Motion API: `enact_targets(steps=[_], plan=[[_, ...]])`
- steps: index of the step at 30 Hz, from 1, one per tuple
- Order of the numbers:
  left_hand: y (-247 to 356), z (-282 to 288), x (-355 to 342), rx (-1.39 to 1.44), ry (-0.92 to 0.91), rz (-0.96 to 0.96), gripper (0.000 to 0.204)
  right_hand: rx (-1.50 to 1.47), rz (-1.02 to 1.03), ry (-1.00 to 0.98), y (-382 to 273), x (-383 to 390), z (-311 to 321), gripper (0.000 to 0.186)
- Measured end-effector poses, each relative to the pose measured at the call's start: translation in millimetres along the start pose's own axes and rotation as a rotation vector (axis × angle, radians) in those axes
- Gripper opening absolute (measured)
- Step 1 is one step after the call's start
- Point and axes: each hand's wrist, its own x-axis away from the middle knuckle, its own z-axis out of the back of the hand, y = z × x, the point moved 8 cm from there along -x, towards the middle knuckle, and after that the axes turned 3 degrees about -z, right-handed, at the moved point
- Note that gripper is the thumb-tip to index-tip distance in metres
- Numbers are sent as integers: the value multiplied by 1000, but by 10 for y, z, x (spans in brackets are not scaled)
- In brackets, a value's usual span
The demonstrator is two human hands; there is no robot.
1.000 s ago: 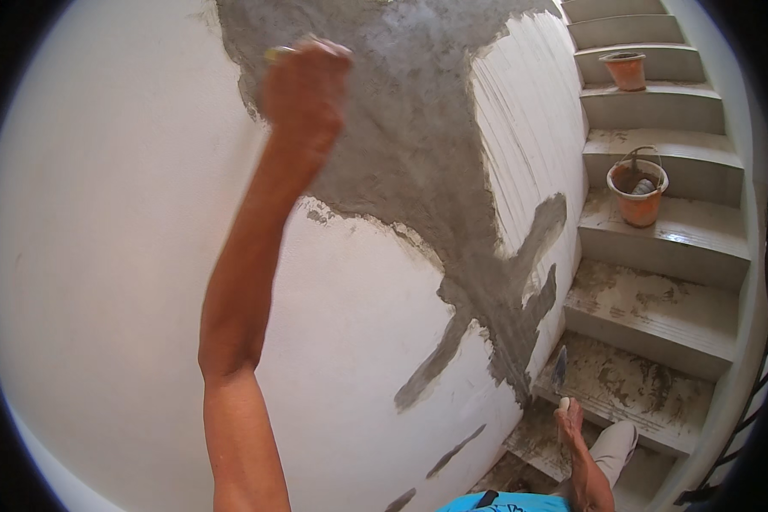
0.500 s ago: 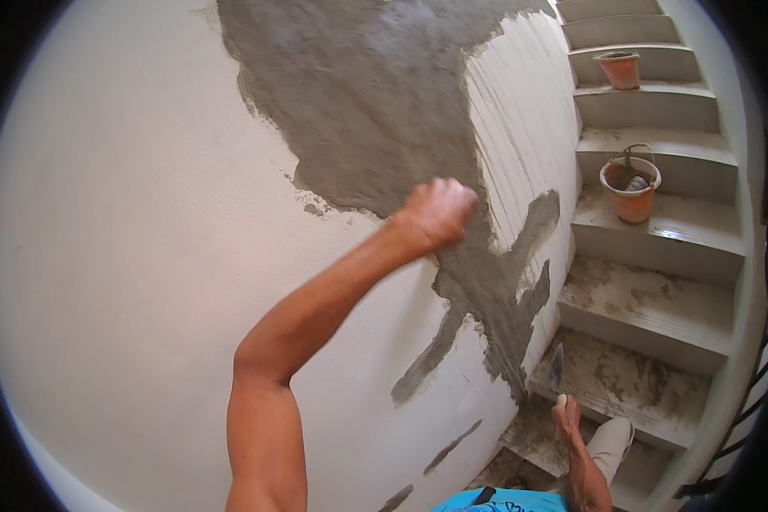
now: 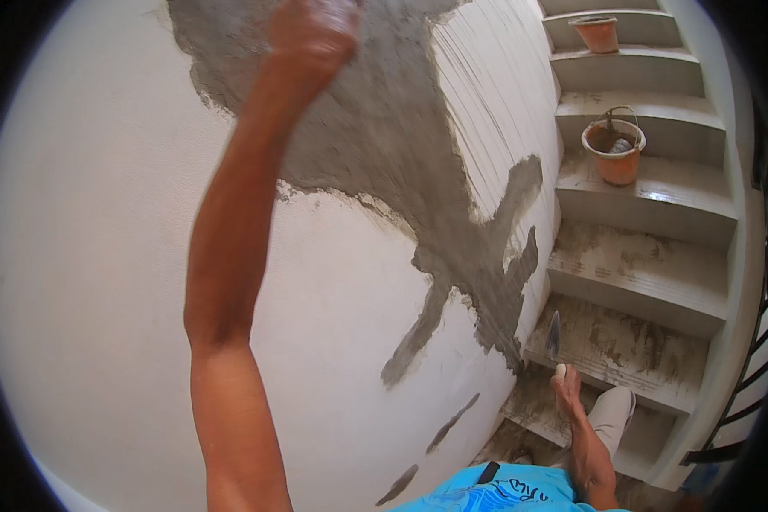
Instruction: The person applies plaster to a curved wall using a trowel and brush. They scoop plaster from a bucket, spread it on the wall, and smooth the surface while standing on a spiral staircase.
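Note:
My left hand [image 3: 316, 30] is raised high against the wall, closed and smeared by motion. Whatever its fingers hold, if anything, is hidden behind the knuckles. It lies over a broad patch of wet grey mortar [image 3: 384, 136] on the white wall [image 3: 102, 256]. Low at the right, my right hand [image 3: 566, 386] grips a small pointed trowel [image 3: 555, 334] by its pale handle, blade up, over the stairs. The mortar patch narrows downward into several ragged streaks near the steps.
A curved staircase [image 3: 640, 264] with mortar-stained treads climbs at the right. An orange bucket [image 3: 614, 162] with grey stuff and a tool inside stands on one step. Another orange bucket [image 3: 599, 36] stands higher. A black railing [image 3: 747, 384] runs along the far right.
My left hand has swept up and to the left across the mortar patch. The right hand still holds the trowel in nearly the same place. The view has shifted slightly.

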Motion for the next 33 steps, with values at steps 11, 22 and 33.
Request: enact_targets(steps=[11,22,33], plan=[[3065,-1157,1511,335,-553,-139,8,67,44,7,-82,125,77,35],[2564,-1463,2095,551,-759,124,13,61,-37,32,77,109,167,35],[1118,-459,2052,687,-339,730,15,58,35,8,69,97,45,41]])
